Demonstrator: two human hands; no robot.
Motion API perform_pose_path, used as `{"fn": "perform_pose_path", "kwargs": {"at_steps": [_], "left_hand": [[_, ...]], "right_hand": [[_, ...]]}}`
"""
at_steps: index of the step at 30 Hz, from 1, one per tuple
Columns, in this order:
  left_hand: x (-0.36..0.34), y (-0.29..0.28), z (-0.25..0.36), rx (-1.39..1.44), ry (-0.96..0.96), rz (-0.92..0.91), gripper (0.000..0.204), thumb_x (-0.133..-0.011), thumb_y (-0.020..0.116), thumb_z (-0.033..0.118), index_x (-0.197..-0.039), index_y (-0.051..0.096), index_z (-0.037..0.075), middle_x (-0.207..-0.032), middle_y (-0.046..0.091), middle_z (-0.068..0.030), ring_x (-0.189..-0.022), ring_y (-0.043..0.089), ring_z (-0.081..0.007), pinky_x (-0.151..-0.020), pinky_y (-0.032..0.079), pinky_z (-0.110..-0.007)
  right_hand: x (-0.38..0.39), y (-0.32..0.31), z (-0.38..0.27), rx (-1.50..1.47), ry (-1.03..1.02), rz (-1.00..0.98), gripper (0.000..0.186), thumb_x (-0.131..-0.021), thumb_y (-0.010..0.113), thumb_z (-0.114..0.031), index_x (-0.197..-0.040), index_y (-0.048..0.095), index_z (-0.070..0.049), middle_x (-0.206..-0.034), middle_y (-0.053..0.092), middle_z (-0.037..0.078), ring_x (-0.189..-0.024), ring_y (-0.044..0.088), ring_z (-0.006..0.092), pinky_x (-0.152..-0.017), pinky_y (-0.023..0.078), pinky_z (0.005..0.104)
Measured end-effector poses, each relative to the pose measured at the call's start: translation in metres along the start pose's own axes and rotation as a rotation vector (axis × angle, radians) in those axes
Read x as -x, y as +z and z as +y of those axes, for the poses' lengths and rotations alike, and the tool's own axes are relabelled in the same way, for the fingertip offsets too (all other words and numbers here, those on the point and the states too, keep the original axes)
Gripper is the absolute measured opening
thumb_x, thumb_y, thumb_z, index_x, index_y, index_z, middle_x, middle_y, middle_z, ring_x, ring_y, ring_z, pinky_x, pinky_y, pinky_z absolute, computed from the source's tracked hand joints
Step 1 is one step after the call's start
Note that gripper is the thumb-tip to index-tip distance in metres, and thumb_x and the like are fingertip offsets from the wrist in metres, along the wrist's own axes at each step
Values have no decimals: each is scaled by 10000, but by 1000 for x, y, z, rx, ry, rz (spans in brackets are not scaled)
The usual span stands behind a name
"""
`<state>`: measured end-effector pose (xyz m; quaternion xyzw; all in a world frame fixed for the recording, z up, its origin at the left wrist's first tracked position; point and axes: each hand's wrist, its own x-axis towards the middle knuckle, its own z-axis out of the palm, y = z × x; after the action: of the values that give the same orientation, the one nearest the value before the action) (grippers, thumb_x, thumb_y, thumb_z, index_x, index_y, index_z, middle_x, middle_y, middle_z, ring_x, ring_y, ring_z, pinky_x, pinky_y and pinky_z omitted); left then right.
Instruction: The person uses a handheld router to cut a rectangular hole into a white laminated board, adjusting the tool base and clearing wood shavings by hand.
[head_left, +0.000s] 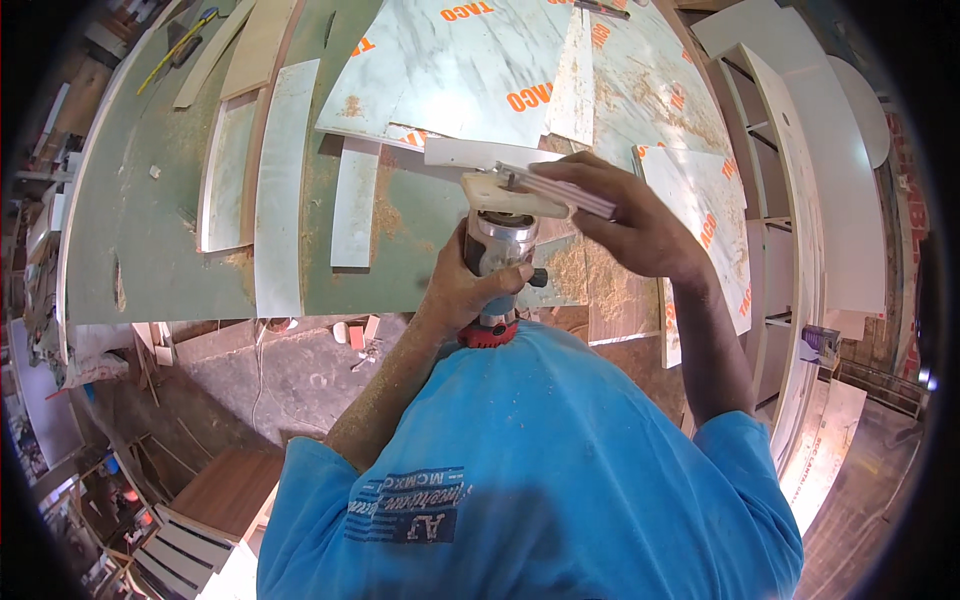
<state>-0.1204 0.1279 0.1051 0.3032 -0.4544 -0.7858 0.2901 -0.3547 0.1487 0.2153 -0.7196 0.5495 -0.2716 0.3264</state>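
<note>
My left hand [462, 285] is wrapped round the body of a trim router [503, 240], held upright against my belly with its red end [487, 335] down. A pale square base plate [515, 203] faces up at the router's top, with the bit standing in its opening. Above that plate my right hand [645, 228] grips a short, pale, ridged piece [575, 192] between thumb and fingers, its far end close to the bit. Whether the piece touches the bit I cannot tell. Just beyond lies a narrow white board strip [470, 152].
A green-topped workbench [180, 285] carries marble-patterned panels [440, 80], white strips [285, 190] and heaps of sawdust [575, 275]. A yellow tape measure [165, 62] lies at the far left. An open shelf frame [790, 170] stands on the right. A cable [258, 375] hangs at the left.
</note>
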Motion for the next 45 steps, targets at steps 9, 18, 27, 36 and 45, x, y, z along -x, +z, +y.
{"fn": "perform_pose_path", "kwargs": {"at_steps": [9, 18, 27, 36, 45], "left_hand": [[10, 2, 10, 71, 9, 49, 758, -768, 871, 256, -1365, 483, -5, -1113, 664, -102, -941, 674, -170, -808, 589, -335], [22, 2, 12, 62, 72, 38, 741, -770, 868, 230, -1367, 489, 4, -1115, 666, -97, -984, 665, -170, -862, 567, -341], [19, -9, -3, 25, 37, 81, 658, -778, 873, 211, -1333, 569, 31, -1147, 674, -78, -981, 678, -166, -839, 582, -329], [24, -3, -4, 14, -10, -69, 609, -837, 774, 292, -1313, 553, -17, -1078, 670, -102, -893, 698, -199, -737, 603, -331], [29, -9, -33, 26, -147, -310, 675, -900, 683, 285, -1436, 422, -30, -1203, 614, -125, -1015, 657, -207, -814, 576, -334]], "right_hand": [[52, 43, 138, 94, 342, 560, 607, -874, 580, 6, -1476, 512, -42, -1270, 616, 152, -1106, 605, 265, -963, 496, 378], [64, 158, 187, 423, 407, 371, 700, -866, 632, -78, -1528, 406, -58, -1465, 499, 260, -1309, 504, 480, -1111, 429, 502], [78, 85, 22, -397, 221, 380, 304, -994, 698, -169, -1248, 660, -7, -1138, 711, 151, -1005, 704, 252, -894, 559, 367], [98, 115, -38, -215, 213, 363, 306, -1024, 618, -293, -1138, 572, -13, -978, 643, 232, -946, 665, 459, -814, 531, 526], [126, 170, -48, -150, 253, 619, 301, -1050, 591, -301, -1070, 573, -1, -900, 647, 202, -843, 666, 414, -715, 527, 495]]}}
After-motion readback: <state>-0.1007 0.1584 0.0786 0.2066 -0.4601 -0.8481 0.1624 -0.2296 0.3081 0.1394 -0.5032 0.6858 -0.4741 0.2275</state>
